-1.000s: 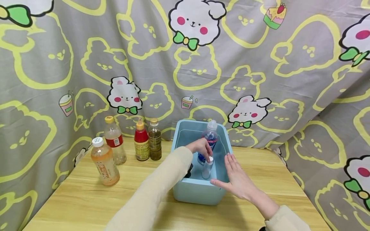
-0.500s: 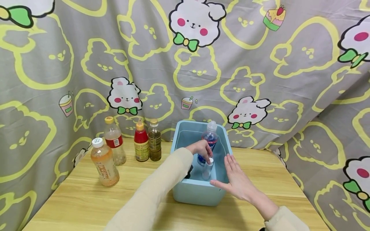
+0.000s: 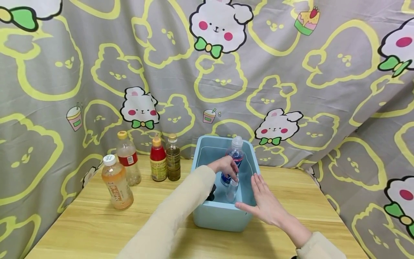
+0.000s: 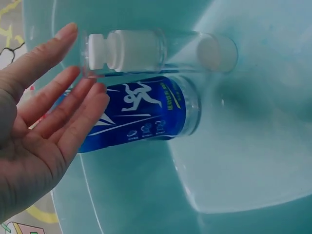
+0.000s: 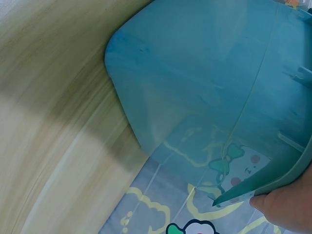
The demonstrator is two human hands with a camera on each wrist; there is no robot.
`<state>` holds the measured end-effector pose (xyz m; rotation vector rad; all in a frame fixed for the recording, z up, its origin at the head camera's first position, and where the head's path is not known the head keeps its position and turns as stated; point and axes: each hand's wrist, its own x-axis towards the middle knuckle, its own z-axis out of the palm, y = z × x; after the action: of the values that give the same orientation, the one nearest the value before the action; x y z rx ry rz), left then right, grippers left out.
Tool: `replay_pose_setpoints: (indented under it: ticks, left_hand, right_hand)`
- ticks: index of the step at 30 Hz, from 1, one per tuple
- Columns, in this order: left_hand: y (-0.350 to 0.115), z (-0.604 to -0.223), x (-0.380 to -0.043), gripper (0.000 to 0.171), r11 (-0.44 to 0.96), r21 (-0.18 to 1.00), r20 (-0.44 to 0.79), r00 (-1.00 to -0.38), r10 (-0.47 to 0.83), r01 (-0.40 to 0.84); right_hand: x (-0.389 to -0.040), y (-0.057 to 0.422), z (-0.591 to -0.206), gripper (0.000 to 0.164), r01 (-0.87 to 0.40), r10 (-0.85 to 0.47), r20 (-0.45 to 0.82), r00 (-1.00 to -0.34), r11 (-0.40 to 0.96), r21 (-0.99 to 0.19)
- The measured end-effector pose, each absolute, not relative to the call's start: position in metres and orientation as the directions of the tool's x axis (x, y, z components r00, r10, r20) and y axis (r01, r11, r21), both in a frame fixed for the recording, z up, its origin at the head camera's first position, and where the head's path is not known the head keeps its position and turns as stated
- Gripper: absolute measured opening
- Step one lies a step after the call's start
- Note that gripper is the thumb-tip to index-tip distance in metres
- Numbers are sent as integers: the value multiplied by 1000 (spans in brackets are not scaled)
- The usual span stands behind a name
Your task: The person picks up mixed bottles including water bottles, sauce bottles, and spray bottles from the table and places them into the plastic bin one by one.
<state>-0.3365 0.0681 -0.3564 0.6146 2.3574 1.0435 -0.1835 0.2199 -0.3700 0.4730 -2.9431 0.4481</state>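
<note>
bin point(image 3: 223, 217) – smooth matt plastic | vial point(image 4: 156, 51) – clear glossy | table point(image 3: 87, 223) – wood grain

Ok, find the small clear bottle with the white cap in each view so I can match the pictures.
Head: the small clear bottle stands inside the blue tub, in front of the blue-labelled bottle, under the left hand.
Left wrist: across the top, just above the blue-labelled bottle, with the left hand open beside it.
Right wrist: not in it; only the tub's outer wall.
Shared landmark: the blue tub.
</note>
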Motion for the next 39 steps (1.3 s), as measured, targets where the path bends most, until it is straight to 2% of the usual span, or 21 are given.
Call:
replay_pose_setpoints:
  ticks: [7, 13, 19, 30, 39]
  left_hand:
    - [67, -351, -334, 31, 616, 734, -166, -804, 571, 287]
    - [66, -347, -335, 26, 573, 760, -94, -820, 564, 307]
    - [63, -339, -333, 24, 488, 820, -46, -816, 576, 298]
    - [60, -322, -333, 20, 264, 941, 57, -867, 495, 213]
    - [48, -299, -328, 20, 184, 961, 108, -890, 443, 208]
  right_hand:
    - [-183, 220, -369, 100, -335, -292, 189, -938, 905, -264]
    - [-183, 219, -370, 100, -333, -291, 187, -938, 906, -261]
    - [-183, 219, -371, 99, -340, -292, 205, -934, 904, -260]
    - [-182, 219, -371, 99, -334, -287, 202, -936, 905, -263]
    - [-181, 219, -371, 99, -333, -286, 200, -937, 904, -269]
